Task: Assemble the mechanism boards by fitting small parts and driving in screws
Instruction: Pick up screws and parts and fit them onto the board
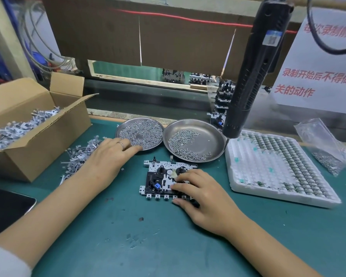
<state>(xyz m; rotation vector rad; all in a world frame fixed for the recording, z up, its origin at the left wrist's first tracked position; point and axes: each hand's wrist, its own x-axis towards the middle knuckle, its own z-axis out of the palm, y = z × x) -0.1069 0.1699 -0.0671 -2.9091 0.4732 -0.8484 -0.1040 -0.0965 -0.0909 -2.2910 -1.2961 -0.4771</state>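
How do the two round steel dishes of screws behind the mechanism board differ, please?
The left round steel dish is nearly covered by a dense layer of screws; the right round steel dish holds a sparser scatter, with much bare metal showing. The left hand reaches its fingers into the left dish; no hand touches the right one. Both sit side by side on the green mat.

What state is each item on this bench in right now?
Mechanism board: flat on mat, right hand on it.
Right hand: fingers curled, pressing the board.
Left hand: fingertips in left screw dish.
Left screw dish: heaped.
Right screw dish: partly filled.
Cardboard box: open, holding metal parts.
Electric screwdriver: hanging, unheld.
Foam tray: partly stocked.
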